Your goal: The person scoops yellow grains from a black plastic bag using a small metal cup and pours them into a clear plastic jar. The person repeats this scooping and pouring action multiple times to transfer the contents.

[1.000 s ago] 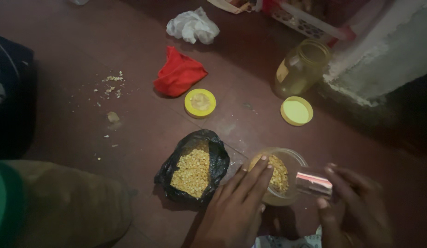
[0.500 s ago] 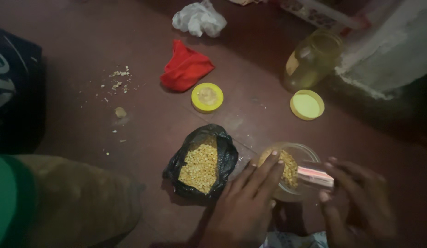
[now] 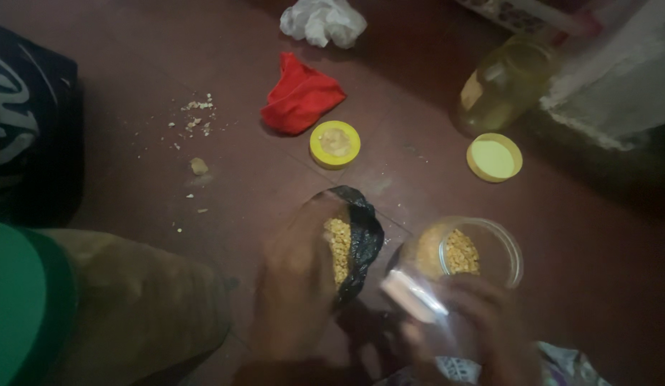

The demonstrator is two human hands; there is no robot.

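A black plastic bag (image 3: 366,239) holding yellow split grains (image 3: 338,246) lies open on the dark red floor. My left hand (image 3: 293,293), blurred, grips the bag's left side and covers part of it. Just to its right is a clear jar (image 3: 490,246), tilted, with more of the yellow grains inside. My right hand (image 3: 483,325) holds the jar from the near side. A pale strip (image 3: 412,297) shows against the jar by my fingers.
Two yellow lids (image 3: 335,144) (image 3: 494,156) lie on the floor beyond the bag. Farther off are a red cloth (image 3: 300,96), a crumpled white wrapper (image 3: 323,20) and a yellowish jar (image 3: 504,82). Spilled crumbs (image 3: 193,118) lie left. My knee (image 3: 132,300) is at lower left.
My left hand has moved from the jar's rim over to the black bag. The jar has tipped and shifted slightly right in my right hand.
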